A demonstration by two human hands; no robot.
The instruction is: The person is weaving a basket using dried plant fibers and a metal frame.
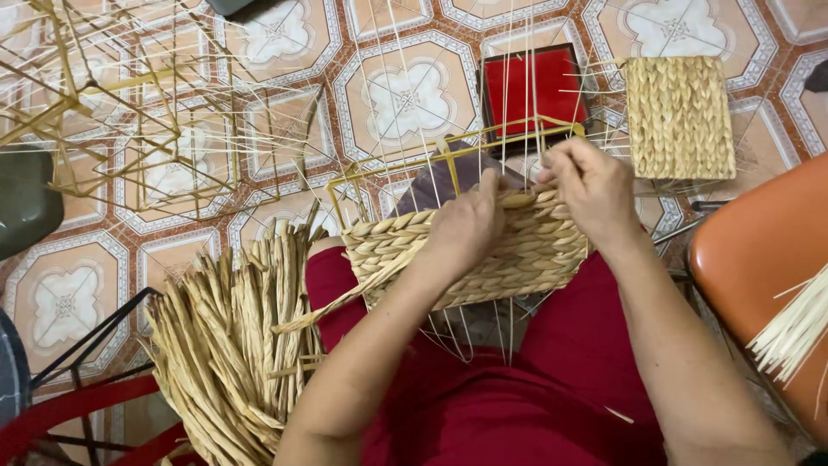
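**A:** Start at the left edge. What's there?

**B:** A bare yellow wire frame strung with thin pale canes stands on the patterned floor tiles. Below it, near the person's left knee, lies a loose bundle of dried, flat, tan-coloured straw strands, beside a red and black metal stand.

**A:** And in the middle?

**B:** A half-woven rectangular basket of braided tan straw on a yellow wire frame rests tilted on the person's lap, over red cloth. Thin upright canes rise from its unfinished top edge. A loose braid trails from its left corner toward the bundle.

**A:** How are the hands?

**B:** Close together at the basket's top edge. The left hand presses down on the woven wall, fingers curled over the rim and gripping the braid there. The right hand sits just beside it, fingers pinched on the weaving strand among the upright canes.

**A:** Further right?

**B:** On the floor beyond the basket, a red square tray with a dark rim, then a finished tan woven basket. At the far right, an orange plastic chair seat carrying a sheaf of pale thin canes.
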